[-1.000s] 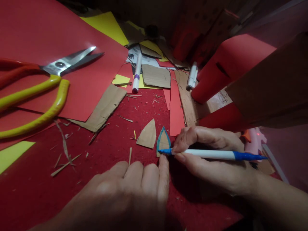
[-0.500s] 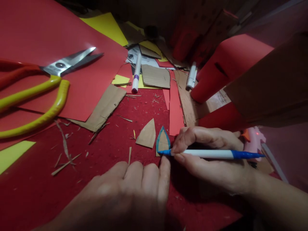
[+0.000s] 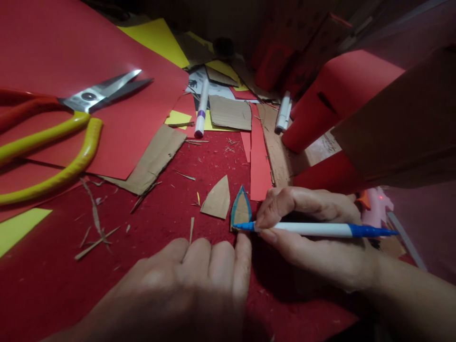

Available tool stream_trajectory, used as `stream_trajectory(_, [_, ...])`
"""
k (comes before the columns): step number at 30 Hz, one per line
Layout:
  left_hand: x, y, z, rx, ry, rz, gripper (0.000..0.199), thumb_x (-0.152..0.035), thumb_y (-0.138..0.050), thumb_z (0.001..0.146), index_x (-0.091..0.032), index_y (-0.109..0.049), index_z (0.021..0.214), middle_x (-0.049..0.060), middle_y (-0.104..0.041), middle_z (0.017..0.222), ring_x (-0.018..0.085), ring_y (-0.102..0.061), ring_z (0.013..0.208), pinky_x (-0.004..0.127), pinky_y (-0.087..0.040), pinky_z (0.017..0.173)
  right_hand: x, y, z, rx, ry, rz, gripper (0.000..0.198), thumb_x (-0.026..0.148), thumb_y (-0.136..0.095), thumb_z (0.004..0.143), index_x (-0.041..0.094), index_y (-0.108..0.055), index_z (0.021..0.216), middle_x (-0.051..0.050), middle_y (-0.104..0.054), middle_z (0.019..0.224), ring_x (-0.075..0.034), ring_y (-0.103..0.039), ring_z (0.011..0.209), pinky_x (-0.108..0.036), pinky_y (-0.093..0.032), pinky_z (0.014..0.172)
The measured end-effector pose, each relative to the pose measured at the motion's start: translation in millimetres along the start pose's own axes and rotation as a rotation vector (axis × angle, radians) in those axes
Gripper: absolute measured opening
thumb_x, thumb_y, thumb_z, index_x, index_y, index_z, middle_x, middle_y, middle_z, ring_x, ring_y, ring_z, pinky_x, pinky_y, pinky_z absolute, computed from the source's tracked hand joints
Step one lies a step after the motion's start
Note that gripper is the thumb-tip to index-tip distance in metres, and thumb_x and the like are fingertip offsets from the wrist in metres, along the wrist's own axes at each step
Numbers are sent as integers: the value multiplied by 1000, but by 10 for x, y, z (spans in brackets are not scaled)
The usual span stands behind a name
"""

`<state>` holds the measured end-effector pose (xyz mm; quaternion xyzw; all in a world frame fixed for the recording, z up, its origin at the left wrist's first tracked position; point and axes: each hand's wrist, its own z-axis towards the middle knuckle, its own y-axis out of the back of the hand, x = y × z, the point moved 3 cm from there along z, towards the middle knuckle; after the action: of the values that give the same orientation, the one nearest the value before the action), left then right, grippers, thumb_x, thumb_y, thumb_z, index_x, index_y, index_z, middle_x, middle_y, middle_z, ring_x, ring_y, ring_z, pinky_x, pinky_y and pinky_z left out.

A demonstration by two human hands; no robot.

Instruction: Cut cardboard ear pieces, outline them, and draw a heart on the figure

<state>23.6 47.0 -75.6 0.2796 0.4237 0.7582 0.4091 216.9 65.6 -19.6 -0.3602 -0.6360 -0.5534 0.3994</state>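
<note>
My right hand (image 3: 313,242) is closed around a white felt-tip pen (image 3: 309,230) with blue ends. The pen's blue tip rests at the lower left of a small pointed cardboard piece (image 3: 242,212), which has a blue line along its curved edges. Knuckles up, my left hand (image 3: 203,280) lies on the red surface with curled fingers, its index fingertip pressing at the bottom edge of this piece; the thumb is hidden. Just left of it lies a second pointed cardboard piece (image 3: 217,198), plain brown.
Scissors (image 3: 89,96) with red and yellow handles lie open on red paper (image 3: 149,114) at left. Beyond the hands are a purple-banded marker (image 3: 202,109), a cardboard rectangle (image 3: 231,113) and scraps. Red paper tubes (image 3: 311,116) and a pink glue gun (image 3: 376,206) are at right.
The pen has turned slightly and its tip has shifted a little along the bottom of the outlined cardboard piece. My left hand stays practically in place.
</note>
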Motion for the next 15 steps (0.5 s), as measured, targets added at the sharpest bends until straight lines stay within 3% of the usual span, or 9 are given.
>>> stream_trajectory(9, [-1,8,-53,31,34,-26,31,-24,-69,95,-18,-71,126,-4,-57,72,22,-42,63,43,-35,58,54,0,36,16,-71,-3,10,13,-74,77,22,-73,74,-3,-78,64,-17,-72,54,-21,-55,48])
stream_trajectory(15, [-1,-22,-57,10,14,-34,30,-27,-70,98,-17,-70,127,-4,-58,74,21,-44,63,41,-33,56,17,-16,36,18,-97,9,10,15,-76,78,22,-74,73,-3,-78,63,-17,-72,55,-20,-55,47])
